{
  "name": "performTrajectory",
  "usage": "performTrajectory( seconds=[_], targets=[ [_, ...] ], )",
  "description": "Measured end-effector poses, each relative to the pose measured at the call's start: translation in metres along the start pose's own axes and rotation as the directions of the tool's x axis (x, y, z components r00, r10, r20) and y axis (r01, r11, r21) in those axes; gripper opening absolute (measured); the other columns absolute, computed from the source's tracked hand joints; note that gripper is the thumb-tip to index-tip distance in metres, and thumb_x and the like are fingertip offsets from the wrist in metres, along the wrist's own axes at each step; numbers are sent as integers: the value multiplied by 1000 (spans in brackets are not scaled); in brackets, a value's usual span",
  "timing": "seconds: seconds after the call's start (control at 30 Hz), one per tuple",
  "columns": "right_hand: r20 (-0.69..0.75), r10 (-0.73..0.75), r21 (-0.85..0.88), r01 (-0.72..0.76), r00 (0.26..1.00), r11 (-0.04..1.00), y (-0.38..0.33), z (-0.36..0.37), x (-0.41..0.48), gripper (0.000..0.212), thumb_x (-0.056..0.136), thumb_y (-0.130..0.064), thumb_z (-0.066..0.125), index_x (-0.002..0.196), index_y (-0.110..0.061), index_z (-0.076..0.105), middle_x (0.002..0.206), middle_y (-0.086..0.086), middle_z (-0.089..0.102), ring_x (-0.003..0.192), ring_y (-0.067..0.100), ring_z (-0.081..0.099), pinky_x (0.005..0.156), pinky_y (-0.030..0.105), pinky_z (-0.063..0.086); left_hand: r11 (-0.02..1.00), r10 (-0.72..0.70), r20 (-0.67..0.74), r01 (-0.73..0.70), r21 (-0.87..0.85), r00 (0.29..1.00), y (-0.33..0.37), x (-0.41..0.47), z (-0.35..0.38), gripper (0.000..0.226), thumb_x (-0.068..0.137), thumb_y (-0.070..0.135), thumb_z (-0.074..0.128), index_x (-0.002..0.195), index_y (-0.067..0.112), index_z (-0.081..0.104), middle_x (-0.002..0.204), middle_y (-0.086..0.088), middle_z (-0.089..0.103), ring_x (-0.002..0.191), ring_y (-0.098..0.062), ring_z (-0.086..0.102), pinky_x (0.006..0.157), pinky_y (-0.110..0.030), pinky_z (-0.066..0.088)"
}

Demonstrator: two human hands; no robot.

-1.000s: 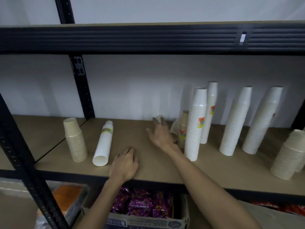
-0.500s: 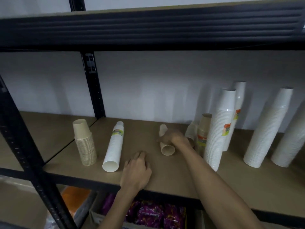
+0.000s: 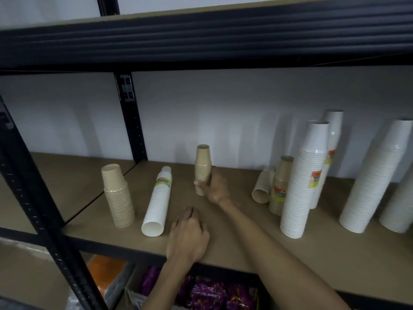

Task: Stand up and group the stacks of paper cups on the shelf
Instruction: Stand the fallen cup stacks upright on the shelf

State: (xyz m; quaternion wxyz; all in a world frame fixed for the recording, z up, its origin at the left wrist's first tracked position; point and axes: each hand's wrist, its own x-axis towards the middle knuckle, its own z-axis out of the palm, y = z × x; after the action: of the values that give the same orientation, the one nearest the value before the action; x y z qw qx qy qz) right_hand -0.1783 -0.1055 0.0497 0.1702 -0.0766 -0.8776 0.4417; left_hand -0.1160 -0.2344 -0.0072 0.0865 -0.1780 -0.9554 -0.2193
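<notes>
Right hand (image 3: 214, 186) grips a small brown cup stack (image 3: 203, 170) upright mid-shelf (image 3: 223, 247); left hand (image 3: 187, 238) rests empty at the front edge. White stack (image 3: 158, 202) and another brown stack (image 3: 263, 186) remain toppled.

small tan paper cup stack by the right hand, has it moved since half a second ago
Yes. The small tan paper cup stack was lying on the brown shelf board; now it stands upright there, rim down, held by the right hand.

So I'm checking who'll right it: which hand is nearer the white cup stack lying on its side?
Left. The left hand rests on the shelf just right of the lying white stack; the right hand is farther back, gripping the upright tan stack.
</notes>
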Motion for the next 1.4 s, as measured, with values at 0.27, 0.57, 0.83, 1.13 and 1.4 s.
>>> performTrajectory(
  seconds=[0.27,0.57,0.83,1.13,1.4],
  targets=[
    [-226,149,-529,-250,963,811,-1,-68,-17,56,97,-32,50,145,-8,34,155,26,23,147,42,12,117,50,23,999,17,10,-18,30,1000,-4,3,4,42,94,30,35,126,10,53,148,-4,41,130,-23,44,111,-36,32],
    [-7,399,-697,-291,917,656,-11,-47,-46,50,95,-17,51,144,-7,43,151,18,37,139,38,31,107,46,37,1000,-1,23,0,11,1000,-5,3,3,34,93,32,35,113,13,54,141,-3,47,119,-28,51,103,-40,39],
    [-6,460,-592,-374,888,714,3,-58,-59,61,81,-37,71,135,-16,53,134,8,56,119,26,57,95,38,52,1000,7,-18,-8,-29,1000,-2,-2,-3,20,92,30,38,92,15,51,123,-2,53,103,-28,55,91,-38,43],
    [-145,252,114,-237,957,965,13,-64,-58,68,79,-72,56,121,-19,48,116,3,65,110,31,62,88,37,50,998,24,-110,-29,-49,994,0,-7,-5,17,92,26,41,89,16,55,122,1,57,97,-25,59,83,-34,43],
    [-109,190,89,-181,976,979,42,-36,-71,54,80,-44,77,117,-14,53,118,9,66,112,28,61,85,33,49,1000,4,-128,-7,-23,992,7,-20,-12,18,91,28,43,87,15,55,103,-5,64,91,-31,61,73,-36,45]
  ],
)
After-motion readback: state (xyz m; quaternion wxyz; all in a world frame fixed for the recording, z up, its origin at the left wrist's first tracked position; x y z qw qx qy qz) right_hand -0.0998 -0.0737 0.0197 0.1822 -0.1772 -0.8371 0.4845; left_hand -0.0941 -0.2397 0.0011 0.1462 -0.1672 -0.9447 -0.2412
